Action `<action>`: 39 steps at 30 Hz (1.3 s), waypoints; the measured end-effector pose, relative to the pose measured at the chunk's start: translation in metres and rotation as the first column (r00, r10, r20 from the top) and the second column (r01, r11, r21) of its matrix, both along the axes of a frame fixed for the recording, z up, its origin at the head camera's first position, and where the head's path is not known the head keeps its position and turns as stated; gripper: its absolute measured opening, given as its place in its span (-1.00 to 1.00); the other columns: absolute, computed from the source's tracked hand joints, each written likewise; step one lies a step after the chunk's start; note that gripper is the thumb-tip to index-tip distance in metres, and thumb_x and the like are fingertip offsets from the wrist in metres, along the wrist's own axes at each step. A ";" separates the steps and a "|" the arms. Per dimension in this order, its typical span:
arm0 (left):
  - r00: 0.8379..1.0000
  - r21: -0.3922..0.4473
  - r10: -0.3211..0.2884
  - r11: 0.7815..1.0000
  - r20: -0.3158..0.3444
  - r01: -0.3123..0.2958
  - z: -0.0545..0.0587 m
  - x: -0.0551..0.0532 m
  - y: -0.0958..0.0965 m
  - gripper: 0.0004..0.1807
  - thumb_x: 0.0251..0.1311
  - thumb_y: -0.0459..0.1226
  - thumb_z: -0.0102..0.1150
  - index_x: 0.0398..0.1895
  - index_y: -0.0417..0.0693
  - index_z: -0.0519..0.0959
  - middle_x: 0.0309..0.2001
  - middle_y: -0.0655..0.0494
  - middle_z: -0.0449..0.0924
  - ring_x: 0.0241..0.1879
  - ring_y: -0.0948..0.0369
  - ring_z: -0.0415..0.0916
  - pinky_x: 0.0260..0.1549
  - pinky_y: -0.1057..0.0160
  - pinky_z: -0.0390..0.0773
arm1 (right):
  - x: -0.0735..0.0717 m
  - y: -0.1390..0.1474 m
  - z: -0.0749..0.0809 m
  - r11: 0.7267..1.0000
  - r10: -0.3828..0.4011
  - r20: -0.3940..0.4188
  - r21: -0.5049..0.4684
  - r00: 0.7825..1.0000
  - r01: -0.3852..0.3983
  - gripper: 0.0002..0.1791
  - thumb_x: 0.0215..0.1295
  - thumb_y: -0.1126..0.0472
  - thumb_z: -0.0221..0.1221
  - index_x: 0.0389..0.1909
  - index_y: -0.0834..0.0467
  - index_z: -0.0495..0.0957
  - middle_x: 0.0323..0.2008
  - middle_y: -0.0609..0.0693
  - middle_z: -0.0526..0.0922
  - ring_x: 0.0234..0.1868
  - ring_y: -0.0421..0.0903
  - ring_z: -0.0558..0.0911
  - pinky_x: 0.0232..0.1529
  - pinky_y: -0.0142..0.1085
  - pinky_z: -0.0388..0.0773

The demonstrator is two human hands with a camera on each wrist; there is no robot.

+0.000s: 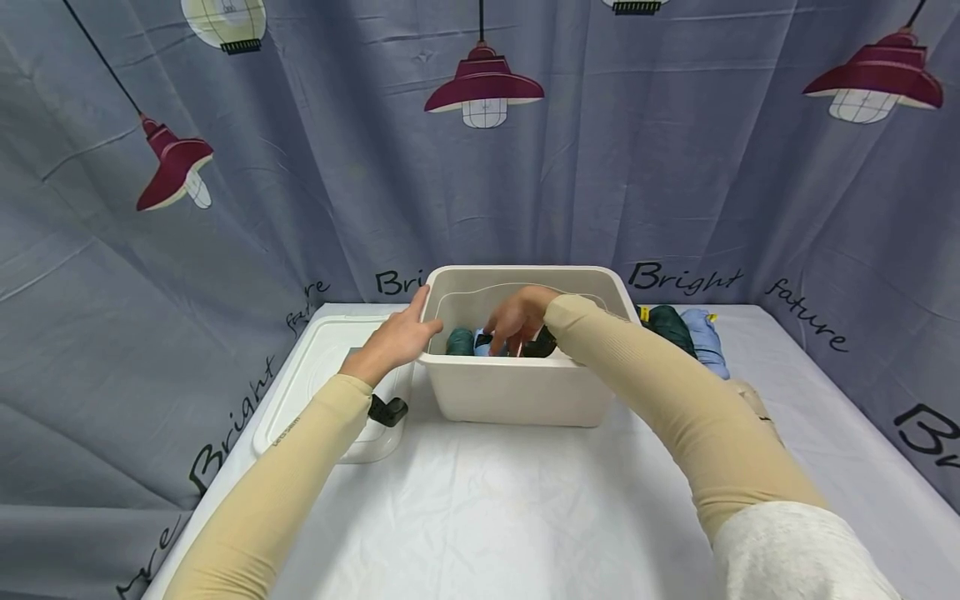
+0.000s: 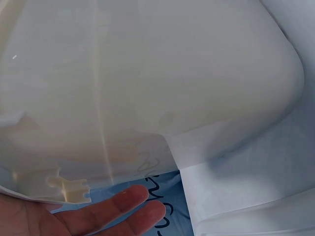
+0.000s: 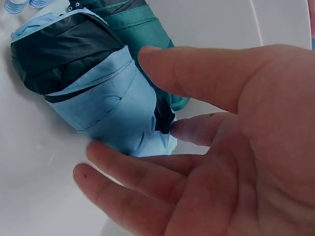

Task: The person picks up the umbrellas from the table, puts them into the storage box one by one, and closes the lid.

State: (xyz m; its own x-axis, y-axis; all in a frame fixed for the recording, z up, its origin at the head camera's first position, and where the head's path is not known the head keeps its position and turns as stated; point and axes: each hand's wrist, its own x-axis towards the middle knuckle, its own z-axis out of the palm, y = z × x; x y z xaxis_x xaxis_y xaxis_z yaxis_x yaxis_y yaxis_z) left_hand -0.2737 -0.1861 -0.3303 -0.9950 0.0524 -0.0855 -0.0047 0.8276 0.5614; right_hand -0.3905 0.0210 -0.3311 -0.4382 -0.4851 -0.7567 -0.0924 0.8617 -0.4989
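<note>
A white plastic bin (image 1: 517, 392) stands at the middle of the table, holding a green folded umbrella (image 1: 460, 342) and a light blue folded umbrella (image 3: 108, 113) with a dark lining. My right hand (image 1: 521, 315) reaches down inside it. In the right wrist view its fingers are spread and loosely bent, with fingertips right at the light blue umbrella's end. At the bin's left rim rests my left hand (image 1: 393, 342), thumb toward the inside. Two of its fingers (image 2: 133, 199) extend straight past the rim in the left wrist view. A dark bundle (image 1: 542, 342) shows beside the right hand.
To the left, the bin's white lid (image 1: 300, 400) lies flat on the white table (image 1: 510, 517). Dark green (image 1: 670, 327) and light blue (image 1: 705, 342) folded bundles lie right of the bin, plus a beige one (image 1: 753, 400) partly behind my right forearm. A grey printed curtain (image 1: 360, 183) hangs behind.
</note>
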 end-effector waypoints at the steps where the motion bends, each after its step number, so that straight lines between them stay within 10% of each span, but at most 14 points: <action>1: 1.000 0.003 0.000 1.000 0.000 0.000 0.000 0.000 0.001 -0.13 0.40 0.09 -0.14 0.65 0.34 -0.30 0.47 -0.19 0.30 0.26 -0.11 0.49 0.15 -0.18 0.47 | 0.000 0.001 0.001 1.000 0.012 -0.015 0.012 1.000 -0.012 -0.11 0.45 0.24 0.14 0.62 0.22 -0.18 0.30 0.23 0.50 -0.14 -0.03 0.68 -0.02 -0.22 0.54; 8: 1.000 -0.003 -0.009 1.000 0.001 0.010 0.000 -0.001 0.002 -0.13 0.39 0.11 -0.16 0.65 0.34 -0.31 0.46 -0.19 0.31 0.25 -0.11 0.50 0.13 -0.16 0.48 | 0.002 0.008 0.009 0.995 0.079 -0.084 0.064 0.993 -0.074 -0.10 0.43 0.14 0.17 0.63 0.14 -0.11 0.37 0.25 0.44 0.28 0.08 0.57 0.46 0.09 0.20; 28: 1.000 -0.003 -0.007 1.000 0.003 0.007 0.000 -0.004 -0.001 -0.12 0.38 0.11 -0.17 0.65 0.35 -0.33 0.47 -0.20 0.29 0.27 -0.12 0.48 0.16 -0.19 0.45 | 0.019 0.033 0.042 0.995 0.098 -0.184 0.013 0.978 -0.098 -0.16 0.42 0.15 0.18 0.61 0.11 0.00 0.54 0.23 0.14 0.46 0.27 0.32 0.35 0.09 0.40; 39: 1.000 0.005 -0.008 1.000 0.010 0.008 -0.001 -0.002 -0.003 -0.12 0.39 0.10 -0.18 0.65 0.33 -0.33 0.49 -0.21 0.26 0.31 -0.14 0.45 0.20 -0.22 0.43 | 0.038 0.047 0.064 0.984 0.166 -0.404 0.008 0.899 -0.178 -0.24 0.38 0.10 0.22 0.55 0.07 0.18 0.31 0.14 0.53 0.33 0.09 0.49 0.15 -0.07 0.58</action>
